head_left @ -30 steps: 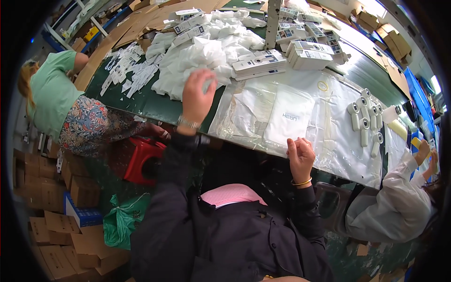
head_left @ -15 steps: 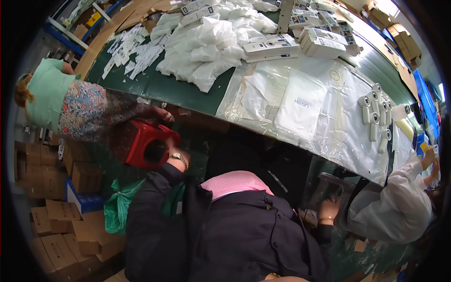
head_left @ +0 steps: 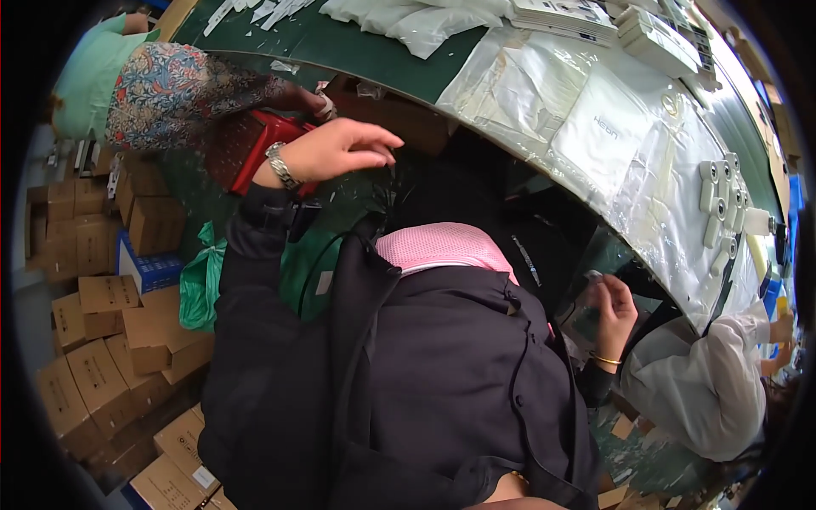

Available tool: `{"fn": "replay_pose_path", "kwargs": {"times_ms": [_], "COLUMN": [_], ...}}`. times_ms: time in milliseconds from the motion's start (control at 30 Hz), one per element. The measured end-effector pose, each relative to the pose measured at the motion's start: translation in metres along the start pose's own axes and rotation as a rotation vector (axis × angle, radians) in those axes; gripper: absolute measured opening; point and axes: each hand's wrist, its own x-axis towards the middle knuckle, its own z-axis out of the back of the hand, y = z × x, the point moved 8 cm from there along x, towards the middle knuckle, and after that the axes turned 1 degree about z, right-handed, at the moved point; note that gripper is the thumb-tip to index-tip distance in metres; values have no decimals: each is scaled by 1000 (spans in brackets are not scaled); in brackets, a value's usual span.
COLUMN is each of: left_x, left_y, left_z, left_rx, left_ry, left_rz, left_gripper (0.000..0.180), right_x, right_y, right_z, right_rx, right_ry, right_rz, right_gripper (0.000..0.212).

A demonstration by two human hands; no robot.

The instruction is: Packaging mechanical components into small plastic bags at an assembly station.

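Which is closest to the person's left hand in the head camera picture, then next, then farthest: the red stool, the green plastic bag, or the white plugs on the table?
From the left hand:
1. Red stool, just behind the wrist, on its left.
2. Green plastic bag, lower left, on the floor by the cardboard boxes.
3. White plugs, far across on the right of the table.
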Motion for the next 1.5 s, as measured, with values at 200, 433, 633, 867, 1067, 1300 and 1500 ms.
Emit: {"fn": "replay_pose_path", "kwargs": {"times_ms": [200, 433, 633, 867, 1067, 1300, 1500], "left_x": [10, 24, 46, 47, 72, 81, 80], "left_y": [-88, -144, -168, -182, -184, -180, -182], "left_z": [-37, -101, -131, -135, -152, -162, -164], "left_rx": [1337, 1331, 1212, 903, 796, 787, 750], "left_ry": [-497, -393, -256, -329, -431, -395, -376], "left_rz": [-450, -1052, -1254, -1280, -1196, -1151, -1138], "left_gripper": [15, 11, 26, 21, 15, 15, 13], "right_x": [-3, -2, -23, -12, -3, -7, -17], "right_y": [-12, 42, 29, 103, 175, 194, 200], "right_z": [22, -12, 8, -15, -20, -41, -52], "right_rx": [-460, -27, -288, -610, -897, -888, -958], "right_ry": [-88, -328, -326, -280, -200, -15, -48], "right_rz": [123, 391, 374, 624, 956, 1046, 1165], "right_gripper": [26, 31, 28, 15, 38, 49, 43]}}
